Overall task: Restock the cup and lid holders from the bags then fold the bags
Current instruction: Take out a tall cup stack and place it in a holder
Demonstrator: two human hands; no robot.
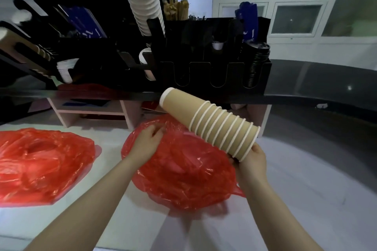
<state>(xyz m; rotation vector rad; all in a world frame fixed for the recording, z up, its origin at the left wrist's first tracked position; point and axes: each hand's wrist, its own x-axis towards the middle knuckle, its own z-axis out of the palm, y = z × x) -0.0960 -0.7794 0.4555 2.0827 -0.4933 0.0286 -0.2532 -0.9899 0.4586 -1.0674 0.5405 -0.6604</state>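
Note:
My right hand (253, 159) grips the wide end of a stack of brown paper cups (212, 124) with white rims, tilted so its closed end points up and left toward the black cup and lid holder (216, 73). The stack hangs above a crumpled red plastic bag (183, 173) on the white counter. My left hand (148, 140) rests on that bag's upper left part, fingers pinching the plastic. A second red bag (40, 165) lies at the left. A tall stack of white cups (142, 0) stands in the holder. Black lids (257, 55) fill its right slot.
A black shelf edge (102, 94) runs across under the holder, with a white open shelf unit (91, 111) below it. Wooden stirrers (177, 10) and blue packets (247, 18) stand in the holder's back compartments. Grey counter (316, 149) spreads to the right.

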